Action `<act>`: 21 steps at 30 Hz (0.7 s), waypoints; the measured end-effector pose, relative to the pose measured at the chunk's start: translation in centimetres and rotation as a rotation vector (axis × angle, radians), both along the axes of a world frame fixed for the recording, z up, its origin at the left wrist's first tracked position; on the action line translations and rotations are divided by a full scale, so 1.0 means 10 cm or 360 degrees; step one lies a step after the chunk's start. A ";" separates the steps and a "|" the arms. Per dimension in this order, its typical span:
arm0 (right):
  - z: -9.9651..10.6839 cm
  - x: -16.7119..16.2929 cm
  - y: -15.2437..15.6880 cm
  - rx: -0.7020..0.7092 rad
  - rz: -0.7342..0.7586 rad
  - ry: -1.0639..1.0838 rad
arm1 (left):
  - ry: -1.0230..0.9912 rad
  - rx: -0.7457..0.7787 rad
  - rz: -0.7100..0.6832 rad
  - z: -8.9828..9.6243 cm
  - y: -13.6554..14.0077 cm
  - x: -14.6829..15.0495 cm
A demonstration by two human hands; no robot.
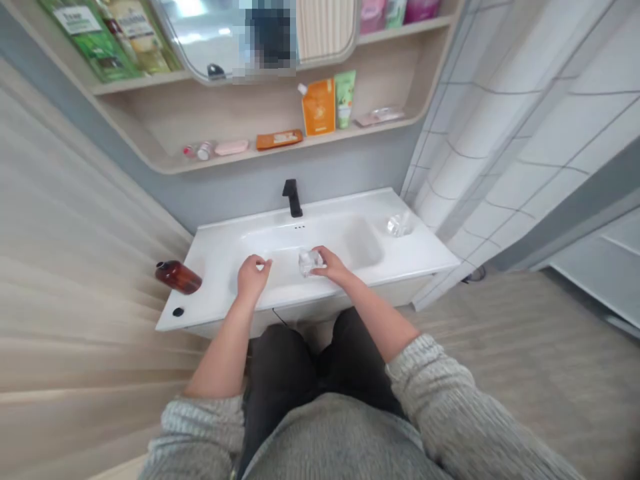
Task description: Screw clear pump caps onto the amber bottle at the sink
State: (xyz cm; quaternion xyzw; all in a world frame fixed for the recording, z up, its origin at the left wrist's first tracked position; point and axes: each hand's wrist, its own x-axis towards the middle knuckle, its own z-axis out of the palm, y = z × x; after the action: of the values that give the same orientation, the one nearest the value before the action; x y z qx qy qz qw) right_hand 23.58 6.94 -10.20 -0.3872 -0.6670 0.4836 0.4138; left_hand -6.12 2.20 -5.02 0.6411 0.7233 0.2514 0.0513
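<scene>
Grey knitted sleeves [440,383] are seen nearest, with dark trousers [280,363] between the forearms. On the near left corner of the white counter [215,293], a small black cap [178,312] is placed; just beyond it, a brown bottle [179,277] is seen tilted at the left edge.

Over the sink [363,243], the left hand [254,277] is held with thumb and forefinger curled toward each other in a ring; whether the tips are fully closed, or anything small is pinched, cannot be told. To its right, a clear cup [306,263] is held above the sink by the right hand [333,265], its right side gripped between the thumb and fingers, which are parted by the cup's width. The two hands are kept apart.

Farther off, a second clear object [399,225] is set on the counter's right part, and a black tap [293,200] is mounted behind the sink. On the far shelf [165,162], an orange pouch [319,108] is stood beside a green tube [345,100].
</scene>
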 end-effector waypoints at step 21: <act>-0.07 2.07 -0.23 0.0344 -0.1484 -0.0609 | 0.0070 -0.0459 -0.0118 -0.48 -0.02 -0.24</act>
State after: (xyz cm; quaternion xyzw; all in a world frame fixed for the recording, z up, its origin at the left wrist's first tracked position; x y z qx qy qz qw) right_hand 44.29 4.67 -10.85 -0.6801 -0.5335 0.0966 0.4935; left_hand -8.49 1.96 -9.81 0.6588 0.7286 0.1286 0.1363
